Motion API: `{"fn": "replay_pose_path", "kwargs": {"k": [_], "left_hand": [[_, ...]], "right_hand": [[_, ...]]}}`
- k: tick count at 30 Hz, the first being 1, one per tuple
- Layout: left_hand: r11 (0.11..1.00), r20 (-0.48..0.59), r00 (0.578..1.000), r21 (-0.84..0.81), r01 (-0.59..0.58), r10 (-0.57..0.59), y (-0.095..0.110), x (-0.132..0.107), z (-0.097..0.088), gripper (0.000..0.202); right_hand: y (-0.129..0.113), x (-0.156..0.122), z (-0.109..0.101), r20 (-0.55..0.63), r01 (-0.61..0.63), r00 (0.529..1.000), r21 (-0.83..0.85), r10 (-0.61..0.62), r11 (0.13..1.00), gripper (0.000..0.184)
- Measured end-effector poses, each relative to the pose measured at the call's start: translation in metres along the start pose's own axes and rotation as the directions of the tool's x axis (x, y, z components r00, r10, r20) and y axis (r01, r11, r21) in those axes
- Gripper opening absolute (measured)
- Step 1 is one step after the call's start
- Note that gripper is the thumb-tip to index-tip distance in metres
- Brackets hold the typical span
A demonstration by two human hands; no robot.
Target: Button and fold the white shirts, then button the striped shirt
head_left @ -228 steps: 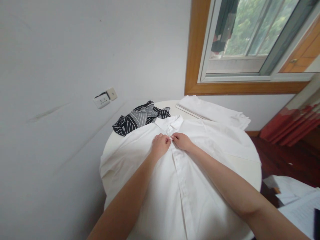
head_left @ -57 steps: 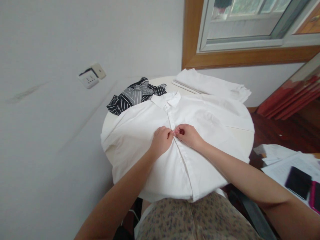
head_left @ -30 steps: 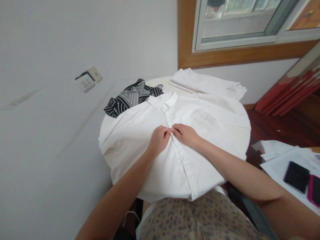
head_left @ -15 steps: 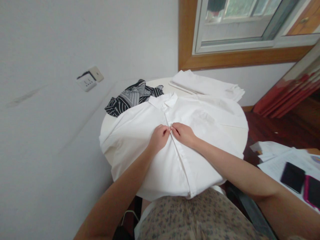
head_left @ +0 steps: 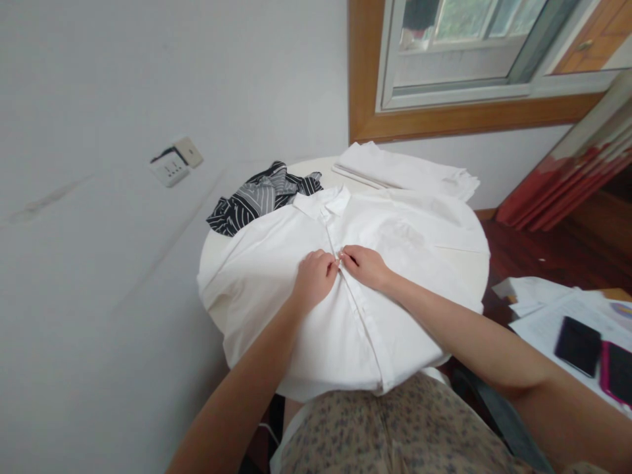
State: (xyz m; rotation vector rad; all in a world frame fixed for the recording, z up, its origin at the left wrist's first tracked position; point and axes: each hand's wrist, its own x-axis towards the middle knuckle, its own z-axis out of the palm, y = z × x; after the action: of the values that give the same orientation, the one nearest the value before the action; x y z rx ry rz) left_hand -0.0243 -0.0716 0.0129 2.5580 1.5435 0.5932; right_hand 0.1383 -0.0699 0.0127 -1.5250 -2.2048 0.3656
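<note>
- While we take the round table [head_left: 213, 245] as the clock face, with 12 o'clock at its far edge, the white shirt [head_left: 274, 273] lies spread across its centre, front side up.
- We see the collar [head_left: 323, 204] toward 12 o'clock and the hem at the near edge, at 6 o'clock. One sleeve extends toward 9 o'clock, the other toward 2 o'clock.
- We keep the left hand [head_left: 315, 280], its forearm entering from 7 o'clock, pinched on the placket [head_left: 363, 322] below the collar.
- We pinch the same placket with the right hand [head_left: 364, 265], its forearm entering from 4 o'clock.
- We bring both sets of fingertips close together; we cannot tell whether a button sits between them.
- We note a crumpled black-and-white striped cloth [head_left: 261, 197] at 11 o'clock, just beside the shirt.
- We find a folded white cloth [head_left: 409, 172] at 1 o'clock, near the far rim.
- Beyond the table, we identify a wall socket [head_left: 170, 170] at 10 o'clock and a red curtain [head_left: 538, 191] at 2 o'clock.
- At 4 o'clock, we locate papers [head_left: 540, 324] bearing a black device [head_left: 579, 345] and a pink-edged phone [head_left: 617, 373].
</note>
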Motion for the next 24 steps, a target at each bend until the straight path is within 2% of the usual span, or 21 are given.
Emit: {"fn": "replay_pose_path", "kwargs": {"k": [5, 9, 12, 14, 16, 18, 21, 24], "left_hand": [[0.999, -0.034, 0.999, -0.004, 0.033, -0.033, -0.003, -0.001, 0.002, 0.015], [0.996, -0.114, 0.991, -0.064, 0.061, -0.068, -0.006, 0.001, 0.000, 0.007], [0.998, -0.173, 0.984, -0.045, 0.036, -0.043, -0.007, 0.001, -0.003, 0.013], [1.000, -0.170, 0.985, -0.007, 0.007, -0.008, -0.007, 0.000, -0.001, 0.023], [0.999, -0.130, 0.991, 0.037, -0.002, 0.007, -0.006, -0.002, 0.003, 0.033], [0.996, -0.082, 0.997, 0.086, 0.014, -0.007, -0.004, -0.004, 0.008, 0.039], [0.987, -0.027, 0.999, 0.150, 0.048, -0.044, 0.000, -0.007, 0.012, 0.044], [0.981, 0.006, 0.998, 0.184, 0.055, -0.057, 0.004, -0.011, 0.011, 0.049]], "right_hand": [[0.005, 0.000, -0.003, 0.021, 0.049, 0.999, 0.065, -0.050, 0.997, 0.031], [0.012, -0.001, -0.007, -0.017, 0.034, 0.999, 0.297, -0.030, 0.954, 0.036], [0.018, -0.001, -0.014, -0.036, -0.004, 0.999, 0.419, 0.022, 0.908, 0.036], [0.022, -0.004, -0.020, -0.070, 0.021, 0.998, 0.351, 0.003, 0.936, 0.032], [0.026, -0.010, -0.026, -0.078, 0.081, 0.995, 0.160, -0.069, 0.984, 0.029], [0.031, -0.020, -0.029, -0.025, 0.113, 0.993, -0.064, -0.115, 0.992, 0.033], [0.039, -0.038, -0.027, 0.097, 0.084, 0.993, -0.273, -0.060, 0.958, 0.053], [0.043, -0.052, -0.024, 0.145, 0.056, 0.989, -0.354, -0.004, 0.933, 0.063]]}}
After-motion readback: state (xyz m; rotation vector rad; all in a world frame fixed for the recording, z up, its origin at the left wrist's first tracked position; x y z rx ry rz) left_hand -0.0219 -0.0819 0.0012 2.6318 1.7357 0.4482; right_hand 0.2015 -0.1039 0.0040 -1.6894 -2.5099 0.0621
